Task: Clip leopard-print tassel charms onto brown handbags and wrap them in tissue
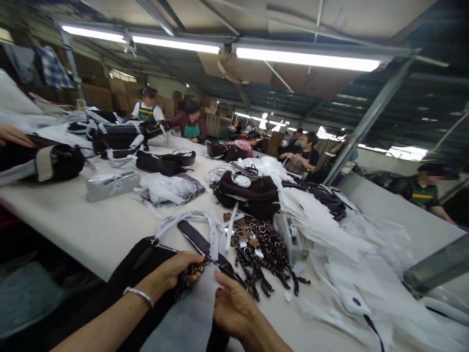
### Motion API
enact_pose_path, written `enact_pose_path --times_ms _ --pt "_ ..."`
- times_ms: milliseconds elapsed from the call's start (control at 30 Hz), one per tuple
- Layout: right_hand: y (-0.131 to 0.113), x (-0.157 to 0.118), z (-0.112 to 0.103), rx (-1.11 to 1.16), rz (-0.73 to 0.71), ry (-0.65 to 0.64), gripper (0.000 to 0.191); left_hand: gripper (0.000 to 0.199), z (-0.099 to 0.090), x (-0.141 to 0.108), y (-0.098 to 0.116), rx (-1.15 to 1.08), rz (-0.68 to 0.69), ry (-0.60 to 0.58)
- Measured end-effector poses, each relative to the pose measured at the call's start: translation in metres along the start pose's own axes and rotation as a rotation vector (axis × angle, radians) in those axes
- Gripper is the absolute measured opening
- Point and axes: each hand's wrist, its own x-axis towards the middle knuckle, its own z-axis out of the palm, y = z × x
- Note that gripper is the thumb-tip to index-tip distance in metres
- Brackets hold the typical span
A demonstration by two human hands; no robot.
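Note:
A black handbag lies tilted at the near table edge, its handles wrapped in white padding. My left hand, with a silver bangle on its wrist, is closed on a brown patterned bag charm beside the foot of a handle. My right hand is at the other side of the bag opening, its fingers curled and thumb raised; what they grip is hidden. White sheet material covers the bag front between my hands. A pile of similar dark bag charms with metal rings lies just beyond my right hand.
A dark brown bag stands behind the charms. A grey dispenser and a plastic-wrapped bundle are on the left. White sheets spread over the right side, with a white device. Several people work around the table; another person's hand is far left.

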Motion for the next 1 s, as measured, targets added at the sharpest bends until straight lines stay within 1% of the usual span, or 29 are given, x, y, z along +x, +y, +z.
enact_pose_path --times_ms 67,100,133,200,267,300,367,433,500,600,667,767,800,867,933,1000 --pt "0.017 0.005 -0.001 0.109 0.045 0.088 0.026 0.02 0.001 0.0 0.003 0.094 0.023 0.019" --pt "0.024 0.008 -0.002 0.126 0.025 0.117 0.023 0.018 0.001 -0.001 0.006 0.154 0.04 0.028" --pt "0.029 0.012 -0.003 0.097 -0.027 0.134 0.02 0.016 0.002 -0.001 0.009 0.219 0.059 0.038" --pt "0.036 0.018 -0.005 -0.085 -0.135 0.162 0.011 0.012 0.007 -0.004 0.016 0.354 0.097 0.063" --pt "0.037 0.024 -0.006 -0.311 -0.199 0.197 0.006 0.01 0.014 -0.008 0.023 0.473 0.123 0.084" --pt "0.035 0.026 -0.007 -0.387 -0.216 0.209 0.01 0.009 0.017 -0.011 0.025 0.519 0.13 0.088" --pt "0.031 0.03 -0.005 -0.435 -0.224 0.198 0.014 0.007 0.023 -0.018 0.026 0.589 0.13 0.08" --pt "0.026 0.033 -0.003 -0.382 -0.214 0.153 0.009 0.004 0.025 -0.025 0.023 0.631 0.115 0.063" --pt "0.02 0.033 -0.001 -0.306 -0.173 0.105 0.003 0.005 0.022 -0.03 0.016 0.651 0.096 0.04" --pt "0.011 0.025 0.001 -0.198 -0.048 0.04 0.014 0.016 0.012 -0.033 0.002 0.634 0.074 0.008" --pt "0.009 0.016 0.002 -0.075 0.046 -0.042 0.023 0.024 0.005 -0.032 -0.006 0.612 0.068 0.003" --pt "0.014 0.005 0.005 0.147 0.094 -0.167 0.033 0.035 0.003 -0.028 -0.013 0.594 0.071 -0.005" --pt "0.017 0.004 0.006 0.184 0.094 -0.181 0.033 0.036 0.004 -0.028 -0.014 0.588 0.067 -0.012" --pt "0.023 0.006 0.006 0.211 0.109 -0.17 0.03 0.035 0.008 -0.031 -0.014 0.566 0.063 -0.021" --pt "0.028 0.012 0.005 0.194 0.129 -0.13 0.028 0.031 0.013 -0.037 -0.013 0.578 0.072 -0.008" --pt "0.03 0.017 0.005 0.17 0.13 -0.077 0.028 0.028 0.017 -0.043 -0.015 0.643 0.098 0.037"
